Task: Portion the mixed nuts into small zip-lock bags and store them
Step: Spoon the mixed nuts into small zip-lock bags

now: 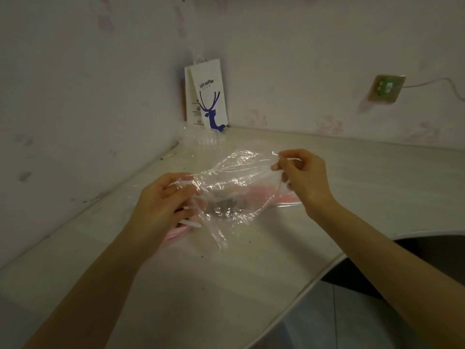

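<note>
Both hands hold a crinkled clear plastic bag [234,180] just above the pale worktop [251,260]. The left hand [163,197] has its fingers curled round the bag's bunched left end. The right hand [307,182] pinches the upper right edge between thumb and forefinger, its other fingers loosely bent. The film is stretched between them. A dark patch shows through the film near its lower middle, too blurred to tell what it is or whether it lies inside.

Under the left wrist a pink curved rim [173,235] peeks out. A flat clear zip-lock bag with a pink strip [286,197] lies on the worktop below the right hand.

In the corner stands a white paper bag printed with a blue deer [208,96], its contents hidden. A clear ribbed plastic tub [208,140] sits just before it.
</note>
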